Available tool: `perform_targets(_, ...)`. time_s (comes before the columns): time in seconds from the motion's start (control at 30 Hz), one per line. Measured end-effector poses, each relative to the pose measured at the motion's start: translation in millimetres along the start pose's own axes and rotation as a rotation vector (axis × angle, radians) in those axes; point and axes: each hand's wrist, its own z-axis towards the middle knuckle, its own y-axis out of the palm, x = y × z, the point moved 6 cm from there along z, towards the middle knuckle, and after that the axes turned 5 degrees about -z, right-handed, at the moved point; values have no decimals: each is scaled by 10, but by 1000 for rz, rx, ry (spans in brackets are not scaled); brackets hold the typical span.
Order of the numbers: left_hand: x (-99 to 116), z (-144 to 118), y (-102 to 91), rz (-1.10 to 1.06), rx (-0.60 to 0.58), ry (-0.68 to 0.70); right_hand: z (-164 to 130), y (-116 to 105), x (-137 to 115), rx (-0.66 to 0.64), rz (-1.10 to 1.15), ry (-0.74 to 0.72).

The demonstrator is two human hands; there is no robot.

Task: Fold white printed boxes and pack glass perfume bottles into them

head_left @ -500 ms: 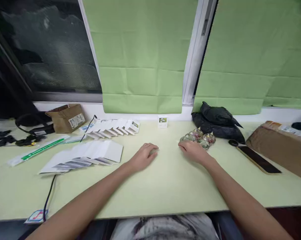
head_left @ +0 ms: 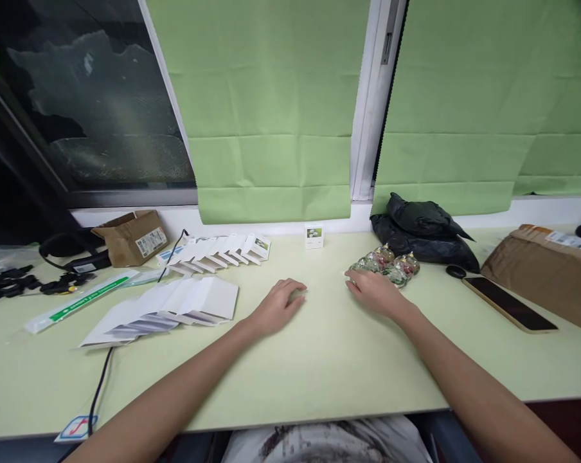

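Observation:
My left hand (head_left: 277, 307) lies palm down on the pale green table (head_left: 319, 360), fingers loosely spread, holding nothing. My right hand (head_left: 375, 290) also rests flat on the table, its fingertips right beside a cluster of small glass ornaments (head_left: 387, 265); I cannot tell whether it touches them. A fan of white flat cards (head_left: 175, 305) lies left of my left hand, with a second row of folded white cards (head_left: 223, 249) behind it. A small white box (head_left: 314, 236) stands at the back centre.
A black plastic bag (head_left: 423, 235) sits behind the ornaments. A phone (head_left: 509, 303) and a brown parcel (head_left: 541, 270) lie at the right. At the left are a small cardboard box (head_left: 131, 236), black cables (head_left: 11, 283), a green-striped packet (head_left: 78, 299) and a black cable (head_left: 100, 379).
Both hands stay in place on the table. The view has tilted slightly, so everything sits a little differently in the picture.

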Motion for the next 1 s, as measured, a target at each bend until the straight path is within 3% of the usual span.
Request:
perform_targets(0.17, -164, 234, 37, -3, -32, -24, -10, -24, -142, 75, 115, -45)
perform_targets(0.3, -551, 874, -19, -43, 137, -329, -33, 44, -360, 107, 306, -165)
perform_targets(0.43, -774, 1589, 2, -48, 293, -423, -34, 142, -464, 96, 427, -229)
perform_targets(0.57, -877, 1981, 95, -80, 353, -452, -1, 185, -418, 89, 498, -196)
perform_targets(0.8, -836, 2016, 64, 18, 413, -406, 14, 181, -399, 77, 547, -181)
perform_targets(1.0, -491, 1598, 163, 81, 322, -223, 29, 201, -375, 108, 597, -157)
